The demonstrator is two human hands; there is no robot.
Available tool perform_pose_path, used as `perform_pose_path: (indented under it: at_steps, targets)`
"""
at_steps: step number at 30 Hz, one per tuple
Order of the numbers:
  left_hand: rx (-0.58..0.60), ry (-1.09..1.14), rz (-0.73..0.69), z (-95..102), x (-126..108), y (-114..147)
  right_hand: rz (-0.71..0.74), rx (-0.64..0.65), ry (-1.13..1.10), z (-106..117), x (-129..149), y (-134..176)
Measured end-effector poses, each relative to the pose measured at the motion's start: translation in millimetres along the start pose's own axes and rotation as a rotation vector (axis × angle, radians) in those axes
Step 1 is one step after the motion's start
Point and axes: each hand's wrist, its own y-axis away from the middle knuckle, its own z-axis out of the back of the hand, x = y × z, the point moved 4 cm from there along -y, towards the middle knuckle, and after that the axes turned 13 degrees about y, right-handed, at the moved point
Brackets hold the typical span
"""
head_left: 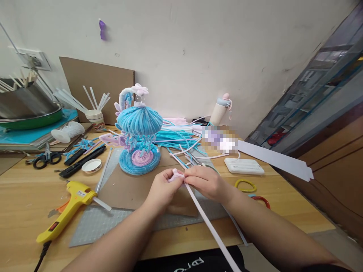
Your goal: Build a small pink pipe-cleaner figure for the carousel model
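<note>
Between the fingertips of both hands is a pale pink pipe cleaner (208,223), bent into small loops at one end. My left hand (166,187) pinches the looped part. Close against it, my right hand (205,181) grips the strip where its long straight tail starts; the tail runs down toward my lap. Behind the hands stands a blue and pink jellyfish-shaped pipe cleaner lamp (138,121) on a round coiled base. Under the hands lies a piece of brown cardboard (127,192) on a grey cutting mat (85,226).
A yellow glue gun (66,211) lies at the left, near black scissors (47,156) and a spool (68,131). Blue pipe cleaners (178,138) are heaped behind. At the right are a white power bank (244,166), a bottle (219,110) and a red-handled tool (262,200).
</note>
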Motion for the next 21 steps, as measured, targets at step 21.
perform_pose_path:
  at_steps: [21]
  targets:
    - [0.017,0.021,-0.018,-1.1,-4.7,0.6,-0.158,-0.045,-0.189,-1.5,-8.0,1.3]
